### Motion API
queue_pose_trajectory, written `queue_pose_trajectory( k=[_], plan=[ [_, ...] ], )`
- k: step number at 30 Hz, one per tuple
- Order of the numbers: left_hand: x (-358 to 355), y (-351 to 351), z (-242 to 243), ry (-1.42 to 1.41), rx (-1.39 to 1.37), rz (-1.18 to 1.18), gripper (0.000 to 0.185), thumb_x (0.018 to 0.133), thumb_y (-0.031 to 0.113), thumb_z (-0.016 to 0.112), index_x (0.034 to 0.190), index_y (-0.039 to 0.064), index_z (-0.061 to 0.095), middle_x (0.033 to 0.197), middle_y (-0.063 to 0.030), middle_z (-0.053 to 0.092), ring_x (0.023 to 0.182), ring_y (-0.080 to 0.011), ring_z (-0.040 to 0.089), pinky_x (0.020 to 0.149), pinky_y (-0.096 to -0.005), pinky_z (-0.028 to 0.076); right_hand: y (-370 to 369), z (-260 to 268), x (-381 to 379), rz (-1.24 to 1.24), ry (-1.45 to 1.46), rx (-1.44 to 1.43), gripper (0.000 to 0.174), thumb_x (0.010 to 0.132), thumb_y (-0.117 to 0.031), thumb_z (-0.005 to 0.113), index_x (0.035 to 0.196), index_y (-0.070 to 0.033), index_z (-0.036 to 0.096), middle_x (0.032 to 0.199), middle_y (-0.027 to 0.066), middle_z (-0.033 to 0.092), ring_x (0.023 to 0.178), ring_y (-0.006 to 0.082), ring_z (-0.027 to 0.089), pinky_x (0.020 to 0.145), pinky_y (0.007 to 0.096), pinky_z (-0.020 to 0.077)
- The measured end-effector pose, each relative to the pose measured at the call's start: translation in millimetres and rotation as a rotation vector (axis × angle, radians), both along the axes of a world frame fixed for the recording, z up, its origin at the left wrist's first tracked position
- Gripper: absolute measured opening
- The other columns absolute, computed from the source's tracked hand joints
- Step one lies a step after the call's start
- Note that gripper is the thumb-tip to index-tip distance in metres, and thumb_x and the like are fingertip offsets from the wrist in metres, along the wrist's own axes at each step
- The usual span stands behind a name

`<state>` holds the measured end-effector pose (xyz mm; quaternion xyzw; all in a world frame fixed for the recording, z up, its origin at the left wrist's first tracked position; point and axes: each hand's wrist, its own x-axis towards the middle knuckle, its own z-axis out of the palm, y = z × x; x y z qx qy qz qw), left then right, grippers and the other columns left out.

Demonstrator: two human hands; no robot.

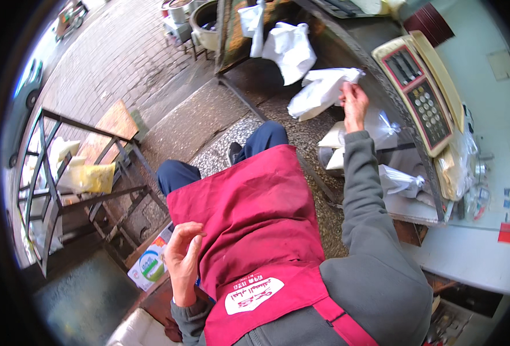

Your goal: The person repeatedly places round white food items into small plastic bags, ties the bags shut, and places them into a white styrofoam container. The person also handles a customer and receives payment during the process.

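Note:
My right hand reaches forward and pinches the upper part of a white plastic bag between thumb and fingers. The bag's lower part spreads out to the left of the hand. Just beyond it hangs a second white plastic bag, with a smaller white bag farther off. Closer to me, my left hand is raised beside the red apron. Its fingers are loosely bent, the thumb stands apart, and nothing is in it.
A weighing scale with a keypad stands on the right counter. Knotted clear bags sit below its edge. On the left, a metal frame holds a yellow package. A printed carton lies near my left hand. Stone steps lead to brick paving.

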<state>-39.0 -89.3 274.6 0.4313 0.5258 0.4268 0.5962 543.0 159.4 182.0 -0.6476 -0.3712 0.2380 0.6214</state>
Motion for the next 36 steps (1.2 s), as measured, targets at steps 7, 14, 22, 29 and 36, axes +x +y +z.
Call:
queue_pose_trajectory(
  k=[7,14,22,29,36],
  plan=[
    [21.5,2.1,5.5,0.055,0.079,-0.066,0.015,0.109,0.005,0.077,0.123,0.000,0.076,0.118,-0.0057,0.075,0.111,-0.0137,0.073,0.096,-0.0318,0.059,-24.0,41.9,9.7,-0.066,0.161,0.146,0.017,0.096,0.000,0.073,0.111,-0.008,0.072,0.096,0.0034,0.069,0.070,0.0125,0.054,0.058,0.0283,0.0431],
    [32.0,-12.5,1.4,0.108,0.253,-0.003,0.021,0.104,0.005,0.080,0.124,0.001,0.075,0.119,-0.0104,0.073,0.108,-0.0222,0.075,0.098,-0.0362,0.060,-49.8,97.2,-70.6,0.392,-0.019,0.078,0.015,0.123,-0.022,0.064,0.120,-0.008,0.068,0.082,-0.0051,0.052,0.061,0.0015,0.037,0.051,0.0206,0.0251],
    [67.0,21.1,34.4,0.293,0.599,0.161,0.058,0.093,0.012,0.086,0.149,0.005,0.070,0.144,-0.0176,0.068,0.136,-0.0389,0.066,0.118,-0.0484,0.054,-94.9,98.7,-185.9,0.992,0.106,0.123,0.020,0.118,-0.022,0.074,0.120,-0.003,0.068,0.097,0.0054,0.064,0.068,0.0066,0.045,0.056,0.0218,0.0348],
    [63.0,48.9,74.0,0.567,0.768,0.443,0.049,0.092,0.017,0.088,0.139,0.005,0.075,0.142,-0.0182,0.069,0.136,-0.0417,0.062,0.115,-0.0546,0.052,-96.3,114.0,-302.9,1.405,0.161,0.178,0.025,0.117,-0.024,0.076,0.116,-0.001,0.066,0.098,0.0066,0.066,0.072,0.0073,0.051,0.059,0.0230,0.0370],
    [22.4,-5.9,88.4,0.322,0.558,0.486,0.010,0.100,0.012,0.087,0.101,0.004,0.080,0.121,-0.0094,0.076,0.126,-0.0305,0.068,0.110,-0.0430,0.053,-99.9,132.6,-383.3,1.576,0.271,0.118,0.011,0.116,-0.007,0.071,0.112,0.003,0.070,0.077,-0.0008,0.059,0.062,0.0041,0.048,0.055,0.0239,0.0311]
  ],
)
